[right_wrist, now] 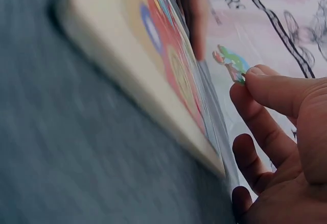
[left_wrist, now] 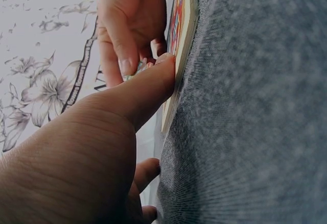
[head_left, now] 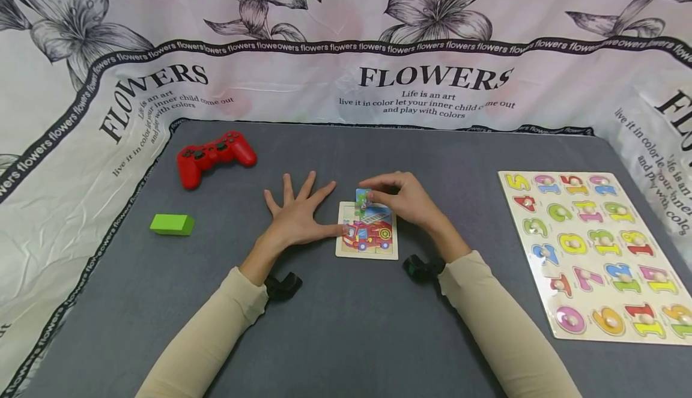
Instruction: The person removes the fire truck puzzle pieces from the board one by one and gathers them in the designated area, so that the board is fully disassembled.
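Note:
A small jigsaw board (head_left: 367,255) with a red fire truck picture and a pale wooden rim lies flat between my hands. My left hand (head_left: 297,221) has its fingers spread wide over the cloth, and its thumb rests on the board's left edge. Between thumb and fingertips, my right hand (head_left: 405,197) pinches a small blue and green puzzle piece (right_wrist: 232,63). The piece is raised above the board's upper left part, overlapping its top edge in the head view. In the left wrist view, the right hand mostly covers the piece.
A red game controller (head_left: 216,156) lies at the back left, with a green block (head_left: 172,224) in front of it. To the right is a large number puzzle board (head_left: 546,320) with knobbed pieces. Grey cloth (head_left: 346,326) covers the table; a flower-printed sheet (head_left: 303,83) hangs behind.

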`<state>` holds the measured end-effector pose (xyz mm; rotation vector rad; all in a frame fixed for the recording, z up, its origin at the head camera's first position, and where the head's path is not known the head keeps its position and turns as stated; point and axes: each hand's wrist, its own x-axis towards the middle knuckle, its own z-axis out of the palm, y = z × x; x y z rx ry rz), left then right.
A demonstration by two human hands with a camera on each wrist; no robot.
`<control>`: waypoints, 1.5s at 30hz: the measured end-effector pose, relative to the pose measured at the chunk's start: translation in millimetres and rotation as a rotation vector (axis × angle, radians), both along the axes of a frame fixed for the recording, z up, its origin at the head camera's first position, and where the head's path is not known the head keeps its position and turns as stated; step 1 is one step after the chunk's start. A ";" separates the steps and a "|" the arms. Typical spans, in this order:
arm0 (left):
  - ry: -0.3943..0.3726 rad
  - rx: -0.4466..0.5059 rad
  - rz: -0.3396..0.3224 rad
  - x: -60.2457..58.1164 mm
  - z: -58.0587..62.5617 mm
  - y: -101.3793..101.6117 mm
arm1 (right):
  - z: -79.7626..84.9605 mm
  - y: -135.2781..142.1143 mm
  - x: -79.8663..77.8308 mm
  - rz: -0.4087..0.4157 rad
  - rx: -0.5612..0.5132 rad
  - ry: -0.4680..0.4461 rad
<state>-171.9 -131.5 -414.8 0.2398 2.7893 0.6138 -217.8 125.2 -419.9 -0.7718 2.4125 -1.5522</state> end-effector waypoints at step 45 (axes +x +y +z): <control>0.046 -0.020 0.005 1.6 -6.7 -2.0 | 1.0 20.7 -89.4 -0.207 0.244 -0.008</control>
